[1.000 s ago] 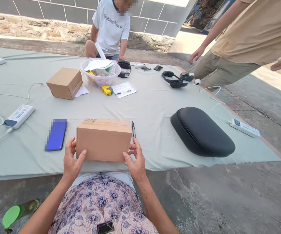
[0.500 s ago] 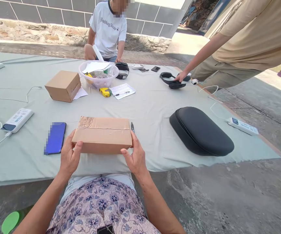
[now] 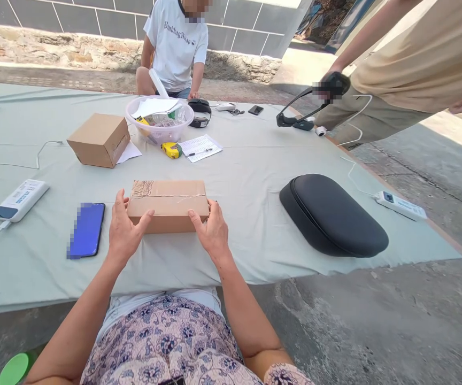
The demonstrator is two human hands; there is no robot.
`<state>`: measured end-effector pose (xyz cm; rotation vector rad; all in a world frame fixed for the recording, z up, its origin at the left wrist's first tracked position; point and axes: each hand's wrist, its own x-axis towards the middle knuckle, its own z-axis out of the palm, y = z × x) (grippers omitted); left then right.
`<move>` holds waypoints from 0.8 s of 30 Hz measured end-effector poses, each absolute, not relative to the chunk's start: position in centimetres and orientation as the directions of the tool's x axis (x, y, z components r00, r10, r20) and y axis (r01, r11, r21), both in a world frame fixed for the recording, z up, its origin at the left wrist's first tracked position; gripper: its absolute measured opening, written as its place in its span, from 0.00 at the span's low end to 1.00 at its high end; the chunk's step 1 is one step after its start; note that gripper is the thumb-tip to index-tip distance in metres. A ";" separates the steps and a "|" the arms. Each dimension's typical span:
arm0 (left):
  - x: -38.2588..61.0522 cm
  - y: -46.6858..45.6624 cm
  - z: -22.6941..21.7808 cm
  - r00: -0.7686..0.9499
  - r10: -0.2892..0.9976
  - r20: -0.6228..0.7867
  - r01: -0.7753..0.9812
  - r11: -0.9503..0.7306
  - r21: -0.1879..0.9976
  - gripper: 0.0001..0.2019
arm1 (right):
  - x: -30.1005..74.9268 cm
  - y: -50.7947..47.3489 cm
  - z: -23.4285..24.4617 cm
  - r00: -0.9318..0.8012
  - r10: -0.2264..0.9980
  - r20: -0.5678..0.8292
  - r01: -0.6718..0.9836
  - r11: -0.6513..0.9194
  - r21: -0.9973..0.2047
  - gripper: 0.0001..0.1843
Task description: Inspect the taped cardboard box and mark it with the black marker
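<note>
Through the head camera you look down at your two hands closed on a cardboard box [image 3: 168, 205], which lies in front of you near the front edge of the pale green cloth [image 3: 247, 176], its long side towards you and a strip of tape running along its top. Your left hand [image 3: 124, 232] grasps the left end, with the thumb pressed on the near top edge and the fingers [image 3: 119, 199] wrapped round the end face. Your right hand [image 3: 212, 231] grasps the right end the same way, thumb on the near edge and fingers curled against the side. Whether the box rests fully on the cloth or is lifted a little, you cannot tell. Just left of your left hand lies a blue phone [image 3: 86, 230], and further left a white power bank [image 3: 19, 199] with a cable plugged into it. Well to the right of the box sits a black oval case [image 3: 332, 214], and beyond it, at the cloth's edge, a white charger unit [image 3: 400, 205]. Behind the box, well apart, stand a second carton [image 3: 98, 139], a clear plastic bowl [image 3: 159, 118] filled with papers, a yellow tape measure [image 3: 172, 150] and a printed sheet [image 3: 199, 147] with a pen lying on it. A person in a white shirt [image 3: 177, 43] sits at the far side. At upper right another person's hand holds a black headset [image 3: 329, 88] above the cloth's corner. A green-capped bottle [image 3: 13, 369] lies on the ground at lower left.
</note>
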<state>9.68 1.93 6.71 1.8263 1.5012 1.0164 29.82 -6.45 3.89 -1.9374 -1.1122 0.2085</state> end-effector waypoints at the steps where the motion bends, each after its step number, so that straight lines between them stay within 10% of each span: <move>1: 10.0 1.9 6.9 0.082 0.972 0.222 0.582 -0.228 0.781 0.52 | 29.8 -6.4 4.0 0.593 0.768 0.241 0.611 -0.234 -0.756 0.33; 24: 6.8 -4.6 2.2 0.109 0.906 0.409 0.553 -0.397 0.732 0.50 | 27.4 -13.5 0.1 0.562 0.758 0.329 0.515 -0.009 -0.857 0.34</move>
